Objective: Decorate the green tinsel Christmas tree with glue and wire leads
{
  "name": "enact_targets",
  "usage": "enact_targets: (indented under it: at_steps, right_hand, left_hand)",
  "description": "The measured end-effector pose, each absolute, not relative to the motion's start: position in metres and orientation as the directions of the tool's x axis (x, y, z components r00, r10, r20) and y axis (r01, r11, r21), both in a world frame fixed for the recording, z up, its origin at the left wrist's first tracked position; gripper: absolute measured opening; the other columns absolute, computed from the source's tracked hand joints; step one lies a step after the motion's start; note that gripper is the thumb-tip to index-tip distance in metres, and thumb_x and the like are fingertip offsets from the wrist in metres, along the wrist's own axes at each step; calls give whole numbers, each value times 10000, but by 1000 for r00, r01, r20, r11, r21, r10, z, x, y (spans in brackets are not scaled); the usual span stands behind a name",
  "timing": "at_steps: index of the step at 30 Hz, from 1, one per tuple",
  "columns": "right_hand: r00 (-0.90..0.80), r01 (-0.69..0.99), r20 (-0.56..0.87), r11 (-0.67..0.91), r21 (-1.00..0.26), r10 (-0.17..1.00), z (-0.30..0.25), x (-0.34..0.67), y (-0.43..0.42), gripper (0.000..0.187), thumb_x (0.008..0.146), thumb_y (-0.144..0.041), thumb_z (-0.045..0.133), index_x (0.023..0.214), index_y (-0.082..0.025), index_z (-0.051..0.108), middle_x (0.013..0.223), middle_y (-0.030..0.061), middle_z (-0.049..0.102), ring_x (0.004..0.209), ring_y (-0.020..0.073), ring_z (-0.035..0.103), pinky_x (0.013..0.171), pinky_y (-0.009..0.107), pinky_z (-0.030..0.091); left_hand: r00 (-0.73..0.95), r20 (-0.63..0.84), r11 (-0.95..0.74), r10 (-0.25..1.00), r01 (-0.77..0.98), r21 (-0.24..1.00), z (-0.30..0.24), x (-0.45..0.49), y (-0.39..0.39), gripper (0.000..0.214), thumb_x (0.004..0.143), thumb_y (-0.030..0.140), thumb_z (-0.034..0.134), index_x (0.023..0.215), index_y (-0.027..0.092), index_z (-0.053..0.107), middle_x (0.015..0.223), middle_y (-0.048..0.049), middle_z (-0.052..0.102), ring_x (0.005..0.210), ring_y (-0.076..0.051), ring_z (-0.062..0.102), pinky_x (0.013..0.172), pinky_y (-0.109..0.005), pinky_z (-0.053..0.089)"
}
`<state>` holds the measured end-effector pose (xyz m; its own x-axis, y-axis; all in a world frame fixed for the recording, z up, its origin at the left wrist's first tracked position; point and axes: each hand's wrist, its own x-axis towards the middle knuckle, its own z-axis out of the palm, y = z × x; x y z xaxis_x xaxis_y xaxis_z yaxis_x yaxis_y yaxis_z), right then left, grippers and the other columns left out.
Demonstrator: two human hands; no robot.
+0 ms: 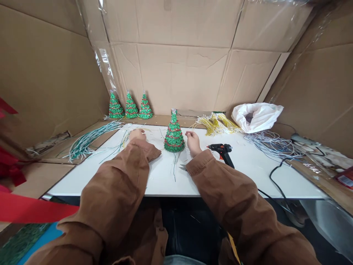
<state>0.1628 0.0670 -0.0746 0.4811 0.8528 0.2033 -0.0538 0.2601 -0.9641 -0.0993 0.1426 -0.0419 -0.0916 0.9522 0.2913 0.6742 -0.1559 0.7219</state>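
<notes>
A small green Christmas tree (174,136) with red bead garlands and a silvery top stands upright on the white table, between my hands. A thin dark wire (174,167) runs from its base toward the table's front edge. My left hand (138,134) is left of the tree, fingers curled among thin pale and yellowish wires; what they hold, if anything, is too small to make out. Just right of the tree, my right hand (193,142) has its fingertips pinched together, their contents unclear. Scissor tips (183,167) poke out by my right sleeve.
Three similar trees (131,106) stand at the back left. Green-white wires (91,141) lie at left. A glue gun (223,151) with a black cord, yellow wires (216,124), a white bag (256,116) and purplish wires (273,143) are at right. Cardboard walls (176,66) enclose the table.
</notes>
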Motion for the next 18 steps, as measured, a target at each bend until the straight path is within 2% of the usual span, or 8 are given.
enact_targets:
  at_steps: [3, 6, 8, 11, 15, 18]
  right_hand:
    - [476, -64, 205, 266, -962, 855, -74, 161, 66, 161, 727, -312, 500, 814, -204, 580, 891, 35, 649, 899, 177, 564, 889, 352, 403]
    - [467, -78, 195, 260, -962, 862, -73, 161, 66, 175, 714, -322, 500, 816, -203, 578, 873, 32, 648, 883, 173, 568, 859, 332, 408]
    - [467, -88, 183, 251, -964, 865, -72, 160, 66, 179, 708, -323, 499, 816, -200, 574, 869, 34, 650, 878, 172, 573, 846, 326, 410]
    - [470, -101, 165, 239, -966, 867, -71, 160, 66, 179, 710, -325, 494, 813, -198, 567, 870, 38, 654, 877, 173, 581, 842, 327, 413]
    - [465, -109, 148, 222, -969, 873, -69, 157, 65, 170, 712, -320, 489, 803, -199, 568, 871, 38, 660, 878, 173, 595, 856, 331, 412]
    - [457, -114, 137, 210, -971, 879, -67, 155, 63, 168, 713, -316, 490, 795, -196, 573, 855, 38, 663, 869, 177, 603, 852, 333, 418]
  left_hand:
    - [-131, 331, -83, 934, 825, 559, -47, -103, 144, 242, 721, 238, 580, 920, 164, 698, 1140, -199, 594, 1214, -421, 373, 961, -581, 266]
    - [-6, 341, -146, 940, 896, 419, -53, -101, 145, 301, 789, 199, 492, 1030, 182, 671, 1285, -169, 534, 1249, -370, 371, 1007, -583, 221]
    - [75, 351, -204, 933, 916, 345, -57, -100, 146, 357, 835, 172, 416, 1133, 178, 614, 1379, -149, 463, 1303, -324, 329, 1051, -589, 130]
    - [158, 355, -261, 921, 928, 265, -59, -99, 149, 398, 864, 149, 354, 1213, 154, 544, 1419, -153, 416, 1334, -291, 299, 1068, -588, 59]
    - [236, 320, -309, 917, 929, 201, -57, -100, 155, 410, 833, 143, 418, 1227, 152, 529, 1381, -159, 461, 1297, -300, 365, 1052, -544, 184]
    - [276, 279, -330, 920, 929, 166, -52, -100, 156, 402, 811, 162, 463, 1201, 161, 557, 1312, -147, 531, 1231, -290, 445, 1018, -460, 284]
